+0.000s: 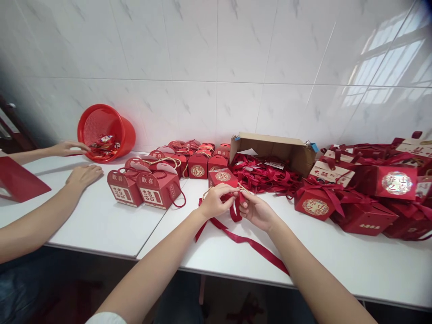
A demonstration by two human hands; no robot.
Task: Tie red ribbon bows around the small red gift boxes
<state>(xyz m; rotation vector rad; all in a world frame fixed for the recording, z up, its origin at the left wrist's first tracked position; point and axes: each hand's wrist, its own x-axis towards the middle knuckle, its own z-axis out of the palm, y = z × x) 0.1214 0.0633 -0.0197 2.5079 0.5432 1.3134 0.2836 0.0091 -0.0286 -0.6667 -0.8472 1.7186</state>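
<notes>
My left hand and my right hand meet at the middle of the white table. Both pinch a dark red ribbon whose long tail trails toward the table's front edge. Just behind my fingers stands a small red gift box with a gold round emblem and a cord handle. The ribbon loops up between my hands in front of that box.
Another person's hands rest at the left, one flat on the table, one at a tipped red basket holding sweets. Several red gift boxes stand mid-table. An open cardboard box spills ribbons; larger red boxes crowd the right.
</notes>
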